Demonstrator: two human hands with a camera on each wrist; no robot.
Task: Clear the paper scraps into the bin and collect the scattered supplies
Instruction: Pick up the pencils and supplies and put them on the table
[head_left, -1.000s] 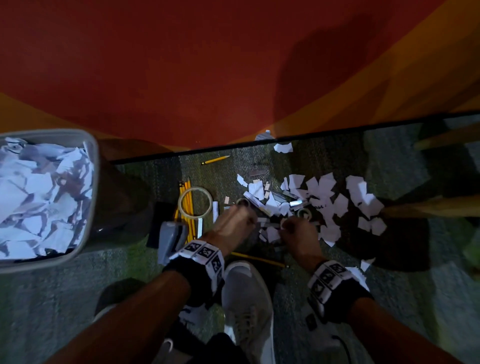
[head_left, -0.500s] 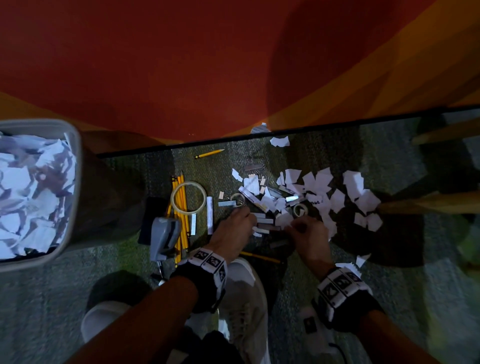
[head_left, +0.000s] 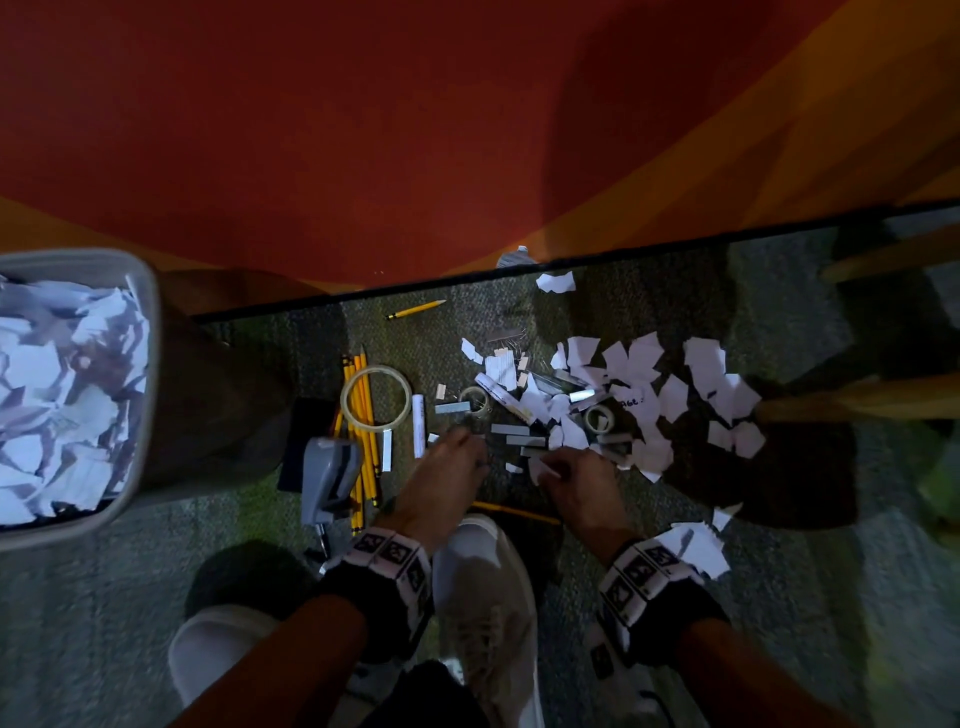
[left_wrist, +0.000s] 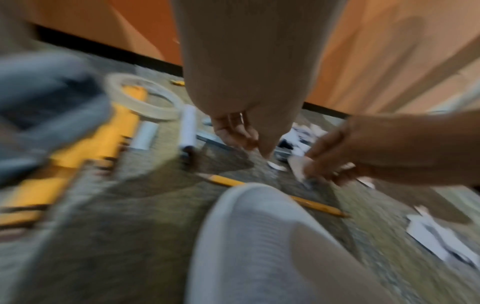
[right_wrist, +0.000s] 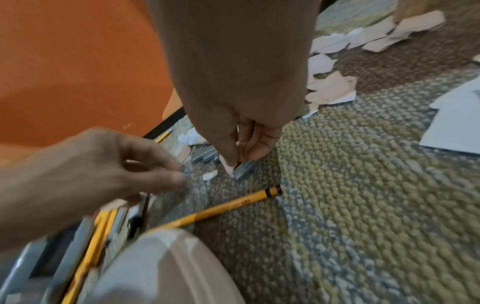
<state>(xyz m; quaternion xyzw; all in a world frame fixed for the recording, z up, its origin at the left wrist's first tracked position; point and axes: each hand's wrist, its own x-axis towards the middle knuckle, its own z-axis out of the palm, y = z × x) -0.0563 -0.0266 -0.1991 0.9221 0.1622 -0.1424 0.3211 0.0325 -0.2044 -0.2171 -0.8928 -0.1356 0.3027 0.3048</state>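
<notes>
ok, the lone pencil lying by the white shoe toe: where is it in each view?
Head: the lone pencil lies low centre, between the wrists, just beyond the shoe.
Left wrist: pencil runs diagonally mid-frame, past the shoe toe, tip pointing left.
Right wrist: pencil is centre-left, eraser end up-right, other end behind the shoe.
Shared landmark: the white shoe toe.

Bin far left, pencils under tape ring beside it, paper scraps right
</notes>
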